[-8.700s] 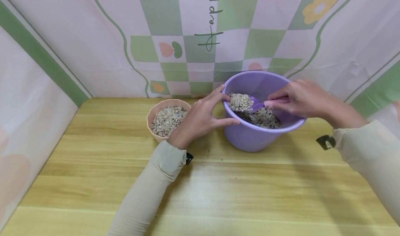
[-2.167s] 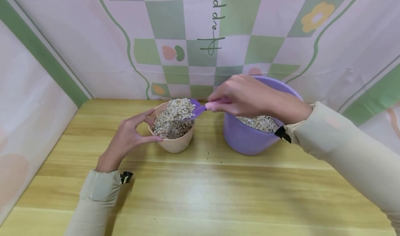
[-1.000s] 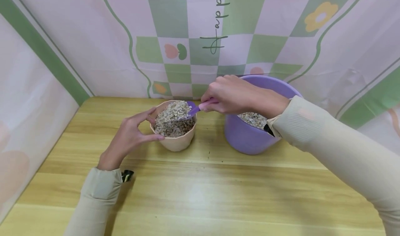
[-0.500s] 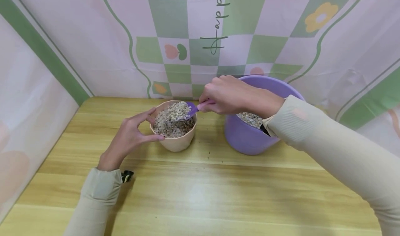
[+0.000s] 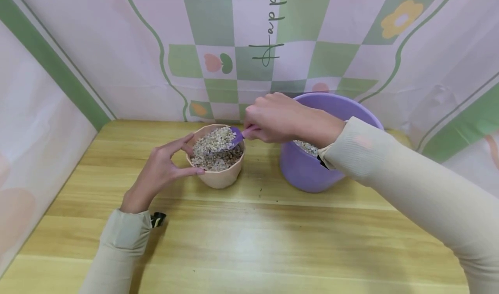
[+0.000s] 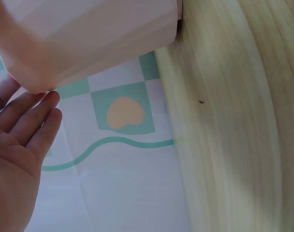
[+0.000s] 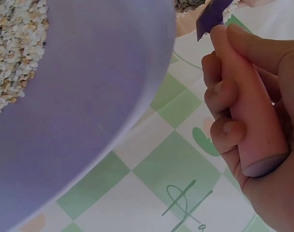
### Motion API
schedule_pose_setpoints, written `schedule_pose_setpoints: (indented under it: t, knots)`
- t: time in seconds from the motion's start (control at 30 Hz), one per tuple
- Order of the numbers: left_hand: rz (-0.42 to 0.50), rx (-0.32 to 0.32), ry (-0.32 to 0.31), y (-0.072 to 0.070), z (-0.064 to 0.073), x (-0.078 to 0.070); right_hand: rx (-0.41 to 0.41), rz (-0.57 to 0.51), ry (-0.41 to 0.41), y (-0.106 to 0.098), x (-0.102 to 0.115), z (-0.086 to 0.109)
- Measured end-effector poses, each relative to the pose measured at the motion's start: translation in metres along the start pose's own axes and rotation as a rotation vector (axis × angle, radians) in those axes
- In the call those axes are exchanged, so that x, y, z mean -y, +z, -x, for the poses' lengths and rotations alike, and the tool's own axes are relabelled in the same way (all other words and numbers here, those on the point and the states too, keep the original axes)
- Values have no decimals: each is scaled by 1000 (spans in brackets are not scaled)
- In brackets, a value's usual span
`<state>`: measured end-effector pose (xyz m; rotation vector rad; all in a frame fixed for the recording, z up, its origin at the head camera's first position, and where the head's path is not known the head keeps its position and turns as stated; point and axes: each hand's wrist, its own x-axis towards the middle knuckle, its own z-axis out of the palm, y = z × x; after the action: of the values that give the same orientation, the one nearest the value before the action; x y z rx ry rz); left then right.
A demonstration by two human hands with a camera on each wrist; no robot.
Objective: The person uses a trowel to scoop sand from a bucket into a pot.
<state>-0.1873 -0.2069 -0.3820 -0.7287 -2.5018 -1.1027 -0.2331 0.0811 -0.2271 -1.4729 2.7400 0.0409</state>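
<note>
In the head view my left hand (image 5: 157, 172) holds the peach faceted flower pot (image 5: 220, 179) at its left rim, thumb along the front and fingers at the back left. The left wrist view shows those fingers (image 6: 38, 116) against the pot's wall. My right hand (image 5: 273, 118) grips the pink handle (image 7: 253, 111) of a small trowel (image 5: 236, 137). The trowel's purple blade is tilted down over the pot, with pale gravel (image 5: 218, 139) on and below it. More gravel fills the pot nearly to its rim.
A purple bucket (image 5: 308, 172), partly behind the right wrist, stands right of the pot with gravel (image 7: 14, 53) inside. A patterned cloth (image 5: 253, 21) hangs right behind both. Dark specks lie on the wooden table (image 5: 241, 237).
Earlier the trowel scooped gravel in the bucket while the left hand held its rim. Both hands then moved left to the pot; lately the right hand edged further left, tipping the blade.
</note>
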Motion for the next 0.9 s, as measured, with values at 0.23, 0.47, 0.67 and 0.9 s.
schedule_pose_setpoints:
  t: [0.23,0.47,0.67,0.9]
  knots:
    - [-13,-1,7,1,0,0,6,60,11,-2,5,-4]
    - [-12,-15,33,0,-1,0,5,126,9,-7,10,-8]
    - [-19,-19,49,0,-3,0,1,206,8,-10,14,-10]
    - [-27,-9,43,0,-3,1,24,265,22,-16,18,-10]
